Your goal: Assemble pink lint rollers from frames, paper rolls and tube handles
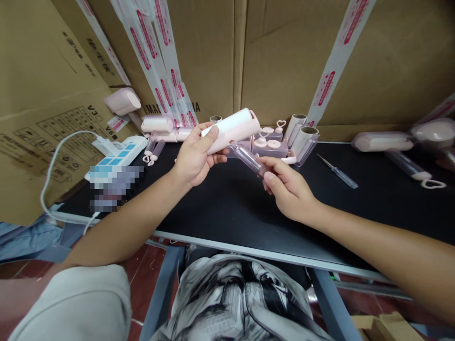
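Note:
My left hand [194, 158] is wrapped round a pale pink and white lint roller head [232, 129], which is tilted up to the right above the black table. Between the thumb and fingers of my right hand [289, 189] is a translucent pink handle [249, 158]. The handle's narrow end points up-left and lies close to the underside of the roller head; I cannot tell whether they touch. Behind my hands stand a purple-tinted tray with pink round parts and heart-shaped loops [273, 146], and paper-cored white rolls [306, 141].
A screwdriver [337, 171] lies on the black table [220, 208] to the right. More rollers [384, 141] and a heart-ended handle [414, 168] are farther right. On the left are a white power strip [119, 156] with a cable and more rollers [156, 124]. Large cardboard boxes [284, 61] wall the back.

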Demonstrator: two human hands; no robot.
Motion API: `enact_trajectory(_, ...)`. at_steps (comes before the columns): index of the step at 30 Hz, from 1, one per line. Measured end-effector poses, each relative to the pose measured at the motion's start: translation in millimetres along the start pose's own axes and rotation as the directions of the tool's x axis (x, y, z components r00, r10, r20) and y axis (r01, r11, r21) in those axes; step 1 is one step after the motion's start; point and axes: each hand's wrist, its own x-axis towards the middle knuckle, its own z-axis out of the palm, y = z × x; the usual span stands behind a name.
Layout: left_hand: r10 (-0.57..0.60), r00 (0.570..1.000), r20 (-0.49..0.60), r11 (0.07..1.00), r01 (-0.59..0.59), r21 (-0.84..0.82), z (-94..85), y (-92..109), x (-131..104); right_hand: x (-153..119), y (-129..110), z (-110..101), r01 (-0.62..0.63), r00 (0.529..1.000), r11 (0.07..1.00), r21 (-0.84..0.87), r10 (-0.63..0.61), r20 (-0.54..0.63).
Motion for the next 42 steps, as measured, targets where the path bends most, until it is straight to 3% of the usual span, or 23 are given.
enact_trajectory(7,0.048,0.998,0.042,0.999,-0.048,-0.012,-1.8,-6,1,0,-6,8,-0.106,0.994,0.949,0.296,0.11,0.006)
enact_trajectory(16,0.111,0.992,0.066,0.993,-0.114,0.036,-4.9,-10,2,-2,-15,10,-0.163,0.984,0.909,0.384,0.177,-0.001)
enact_trajectory(24,0.092,0.992,0.082,0.995,-0.096,0.041,-5.3,-9,3,-7,-9,8,-0.073,0.994,0.987,0.144,0.084,-0.076)
enact_trajectory(37,0.09,0.989,0.116,0.991,-0.1,0.088,-6.9,-15,5,-6,-18,3,0.01,0.995,0.989,-0.148,-0.025,-0.096)
enact_trajectory(42,0.169,0.98,0.104,0.975,-0.182,0.128,-5.0,-20,3,-5,-19,4,0.028,0.991,0.974,-0.224,-0.057,-0.124)
